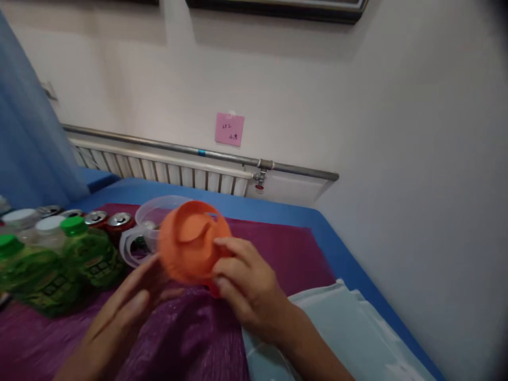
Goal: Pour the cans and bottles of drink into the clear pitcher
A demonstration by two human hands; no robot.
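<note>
"Bottles (90, 259) first: how do they stand?"
"Grouped upright, untouched."
"Left grip (129, 309)?"
"Fingers loosely parted; whether it touches anything, I can't tell."
"What's done?"
"Clear pitcher (145, 218) stands, top uncovered; orange piece (192, 238) is held above the purple sheet (278, 254), not set down."
"Right grip (252, 280)?"
"Pinched around that piece's right edge."

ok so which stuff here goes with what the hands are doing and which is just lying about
In use:
- orange lid-like piece, held by the right hand, with the left hand open beside it
- clear handled container, probably, as it stands just behind

Lying about, it seems:
- green-capped bottles
- white-capped bottles
- drink cans
- pale blue sheets
</note>
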